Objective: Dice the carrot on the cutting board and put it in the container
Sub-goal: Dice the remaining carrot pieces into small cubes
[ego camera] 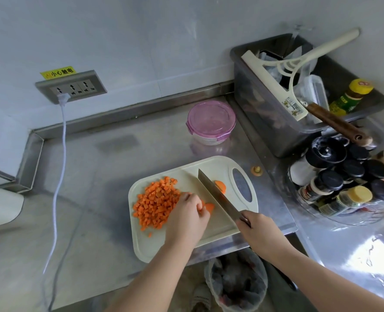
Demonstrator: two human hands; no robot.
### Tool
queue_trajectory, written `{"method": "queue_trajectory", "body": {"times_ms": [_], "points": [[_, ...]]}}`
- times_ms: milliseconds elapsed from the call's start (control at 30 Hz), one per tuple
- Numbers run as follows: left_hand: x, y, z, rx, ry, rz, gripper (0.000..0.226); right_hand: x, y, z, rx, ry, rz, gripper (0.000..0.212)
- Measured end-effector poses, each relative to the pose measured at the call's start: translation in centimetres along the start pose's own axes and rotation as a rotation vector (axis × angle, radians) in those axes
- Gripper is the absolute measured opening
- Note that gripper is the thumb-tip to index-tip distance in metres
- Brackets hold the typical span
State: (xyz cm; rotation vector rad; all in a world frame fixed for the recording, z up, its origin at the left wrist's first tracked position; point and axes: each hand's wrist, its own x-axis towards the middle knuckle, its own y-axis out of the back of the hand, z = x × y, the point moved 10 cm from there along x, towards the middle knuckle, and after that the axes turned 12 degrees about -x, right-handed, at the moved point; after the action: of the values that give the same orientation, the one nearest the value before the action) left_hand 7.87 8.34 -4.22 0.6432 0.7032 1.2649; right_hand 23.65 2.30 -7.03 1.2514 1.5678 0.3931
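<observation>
Orange carrot stub [209, 207], likely stiff and slick, pinched by my left hand [186, 212]; right hand [257, 228] grips knife [215, 192]; hold its flanks.

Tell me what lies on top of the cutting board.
On the board: a pile of diced carrot, a carrot piece right of the knife, and slices that the left hand holds. How much carrot the hand covers cannot be seen.

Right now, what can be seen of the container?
The container is round, with a clear body and a translucent pink lid on it that has side latches. It stands upright on the steel counter, behind the cutting board and left of the grey bin, touching neither. Its contents cannot be told.
</observation>
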Motion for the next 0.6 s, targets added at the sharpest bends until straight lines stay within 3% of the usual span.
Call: {"method": "queue_trajectory", "body": {"times_ms": [33, 133, 233, 300, 467, 600], "points": [[0.1, -0.1, -0.1, 0.015, 0.027, -0.016, 0.008, 0.0, 0.0, 0.1, -0.005, 0.001, 0.002, 0.015], [0.2, -1.2, -0.4, 0.041, 0.088, -0.091, 0.041, -0.4, -0.2, 0.2, -0.034, -0.005, 0.007, 0.023], [0.2, -1.9, -0.1, 0.052, 0.115, -0.132, 0.058, -0.8, -0.3, 0.3, -0.030, -0.008, 0.017, 0.029], [0.2, -2.4, 0.4, 0.067, 0.110, -0.152, 0.060, -1.0, -0.6, 0.2, -0.013, -0.005, 0.010, 0.033], [0.1, -2.7, 0.3, -0.146, 0.204, -0.092, 0.061, -0.9, -1.5, -0.2, 0.063, -0.016, -0.006, 0.015], [0.6, -2.5, 0.2, -0.287, 0.253, -0.002, 0.057, 0.0, -1.6, -0.7, 0.069, -0.004, 0.003, 0.021]]}}
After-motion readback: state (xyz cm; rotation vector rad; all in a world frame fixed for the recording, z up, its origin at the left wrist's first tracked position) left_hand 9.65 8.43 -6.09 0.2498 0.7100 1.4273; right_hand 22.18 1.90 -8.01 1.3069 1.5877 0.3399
